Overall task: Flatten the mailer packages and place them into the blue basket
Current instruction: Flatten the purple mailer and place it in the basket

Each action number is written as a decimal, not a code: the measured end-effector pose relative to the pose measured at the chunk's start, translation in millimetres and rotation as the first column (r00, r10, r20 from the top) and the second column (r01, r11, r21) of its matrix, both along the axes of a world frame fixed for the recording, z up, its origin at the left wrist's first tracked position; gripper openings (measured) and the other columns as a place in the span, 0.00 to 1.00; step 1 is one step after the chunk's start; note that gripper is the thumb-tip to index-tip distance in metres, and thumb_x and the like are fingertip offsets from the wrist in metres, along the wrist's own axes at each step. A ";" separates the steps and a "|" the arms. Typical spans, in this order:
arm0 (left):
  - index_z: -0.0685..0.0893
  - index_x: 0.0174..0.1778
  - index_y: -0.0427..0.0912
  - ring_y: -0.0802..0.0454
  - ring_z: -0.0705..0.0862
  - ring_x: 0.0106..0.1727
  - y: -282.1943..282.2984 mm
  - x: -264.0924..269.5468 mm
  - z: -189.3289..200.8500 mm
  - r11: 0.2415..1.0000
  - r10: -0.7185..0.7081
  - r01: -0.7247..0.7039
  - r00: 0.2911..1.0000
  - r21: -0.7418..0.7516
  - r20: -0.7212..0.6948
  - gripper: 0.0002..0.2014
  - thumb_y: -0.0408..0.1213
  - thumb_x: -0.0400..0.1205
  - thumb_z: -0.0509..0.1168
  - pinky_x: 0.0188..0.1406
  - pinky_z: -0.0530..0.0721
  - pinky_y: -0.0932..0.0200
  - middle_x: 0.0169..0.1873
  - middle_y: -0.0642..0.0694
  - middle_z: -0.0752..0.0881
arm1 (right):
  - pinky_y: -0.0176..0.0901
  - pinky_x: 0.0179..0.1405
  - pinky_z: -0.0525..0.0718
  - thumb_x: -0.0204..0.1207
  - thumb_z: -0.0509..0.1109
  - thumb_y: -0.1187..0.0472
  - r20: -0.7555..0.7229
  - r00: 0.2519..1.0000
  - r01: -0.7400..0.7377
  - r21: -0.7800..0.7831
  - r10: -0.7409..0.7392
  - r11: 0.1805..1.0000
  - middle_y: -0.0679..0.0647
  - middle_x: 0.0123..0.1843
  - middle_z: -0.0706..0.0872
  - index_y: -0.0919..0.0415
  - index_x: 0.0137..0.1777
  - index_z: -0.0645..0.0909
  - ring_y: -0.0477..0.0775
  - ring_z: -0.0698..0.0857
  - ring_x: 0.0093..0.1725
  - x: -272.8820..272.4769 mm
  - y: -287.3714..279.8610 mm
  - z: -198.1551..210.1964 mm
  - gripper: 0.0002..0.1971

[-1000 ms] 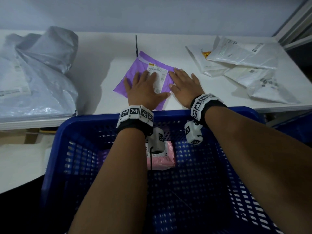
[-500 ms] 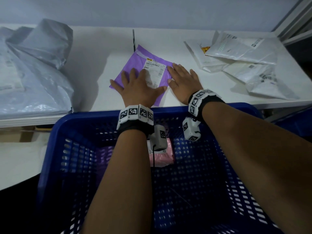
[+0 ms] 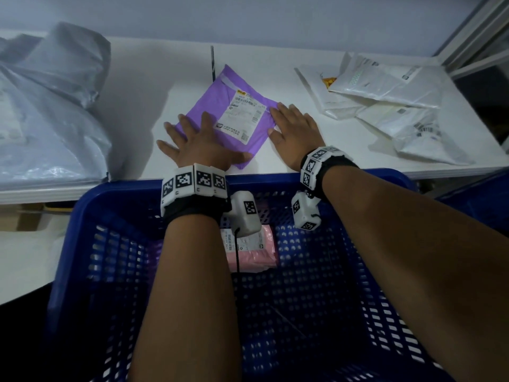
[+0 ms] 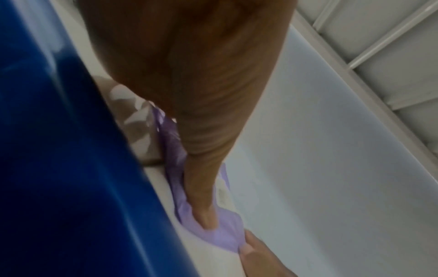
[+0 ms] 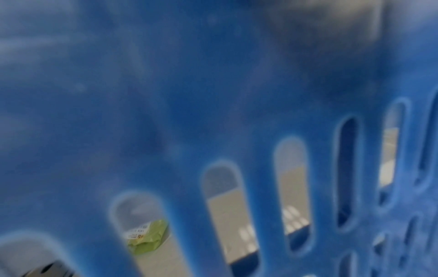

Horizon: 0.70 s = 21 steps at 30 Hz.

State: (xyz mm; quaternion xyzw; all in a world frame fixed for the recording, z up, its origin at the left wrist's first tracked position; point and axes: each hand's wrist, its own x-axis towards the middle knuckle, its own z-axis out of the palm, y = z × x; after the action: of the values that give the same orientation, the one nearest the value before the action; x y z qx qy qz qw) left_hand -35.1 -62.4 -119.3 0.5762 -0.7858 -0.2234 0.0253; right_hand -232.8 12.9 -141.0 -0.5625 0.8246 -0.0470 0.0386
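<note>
A purple mailer [image 3: 214, 106] with a white shipping label lies flat on the white table [image 3: 148, 86], just beyond the blue basket [image 3: 82, 210]. My left hand [image 3: 198, 142] presses its near left part with fingers spread flat. My right hand [image 3: 293, 128] lies flat at the mailer's right corner, fingertips touching its edge. In the left wrist view my thumb pushes down on the purple mailer [image 4: 220, 236] next to the basket's wall [image 4: 59, 150]. A pink mailer [image 3: 256, 252] lies inside the basket. The right wrist view shows only the basket's slotted wall [image 5: 213, 93].
Several white mailers [image 3: 385, 106] lie piled on the table's right side. A large grey plastic bag [image 3: 46, 106] fills the left end. A green package [image 5: 149, 236] shows through a basket slot. A frame post [image 3: 473, 31] stands at the far right.
Both hands have slid apart over the purple mailer, the left toward its near left corner and the right to its right corner, uncovering the label.
</note>
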 end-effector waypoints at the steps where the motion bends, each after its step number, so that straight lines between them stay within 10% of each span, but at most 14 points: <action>1: 0.49 0.87 0.55 0.30 0.36 0.86 -1.5 3.3 2.2 0.999 0.030 -0.030 1.000 0.015 0.002 0.62 0.72 0.63 0.75 0.80 0.36 0.25 0.87 0.37 0.42 | 0.58 0.86 0.48 0.88 0.48 0.46 0.002 1.000 0.004 -0.009 -0.004 1.000 0.51 0.89 0.55 0.51 0.88 0.54 0.55 0.51 0.88 0.3 1.0 -0.5 0.29; 6: 0.52 0.87 0.49 0.31 0.40 0.87 -3.9 15.3 4.9 0.977 0.214 -0.214 0.976 0.006 -0.047 0.60 0.69 0.66 0.75 0.83 0.38 0.30 0.87 0.34 0.47 | 0.55 0.75 0.65 0.86 0.54 0.49 -0.109 0.994 0.010 -0.130 -0.025 0.991 0.55 0.75 0.77 0.54 0.79 0.73 0.60 0.71 0.76 5.2 10.6 6.7 0.24; 12: 0.70 0.78 0.46 0.31 0.53 0.85 -12.1 25.2 14.9 0.988 0.146 -0.148 0.988 0.052 0.044 0.36 0.49 0.75 0.75 0.81 0.56 0.30 0.83 0.34 0.59 | 0.51 0.53 0.70 0.84 0.53 0.52 -0.109 0.990 0.053 -0.266 -0.084 0.963 0.61 0.45 0.86 0.66 0.41 0.86 0.63 0.80 0.51 24.7 30.1 21.4 0.24; 18: 0.73 0.78 0.39 0.35 0.57 0.84 -9.2 32.8 12.7 0.984 0.167 -0.166 0.986 0.061 -0.014 0.33 0.52 0.79 0.68 0.82 0.56 0.36 0.82 0.37 0.63 | 0.53 0.61 0.79 0.81 0.63 0.42 0.248 0.893 0.406 -0.083 -0.376 0.910 0.61 0.67 0.79 0.61 0.70 0.76 0.63 0.77 0.67 34.6 37.1 31.5 0.26; 21: 0.79 0.72 0.34 0.36 0.64 0.80 -2.3 29.9 21.0 0.973 0.223 -0.216 0.972 0.084 -0.080 0.32 0.54 0.77 0.68 0.78 0.61 0.40 0.78 0.37 0.69 | 0.48 0.49 0.80 0.76 0.69 0.44 0.562 0.680 0.541 0.050 -0.472 0.839 0.60 0.52 0.86 0.63 0.56 0.84 0.63 0.85 0.53 29.5 22.7 42.0 0.21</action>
State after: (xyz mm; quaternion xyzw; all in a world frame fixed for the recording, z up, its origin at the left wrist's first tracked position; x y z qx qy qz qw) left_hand -5.2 -64.7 -98.4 0.6495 -0.7065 -0.2740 0.0634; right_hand -203.4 35.6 -99.0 -0.2748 0.8958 -0.2656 0.2268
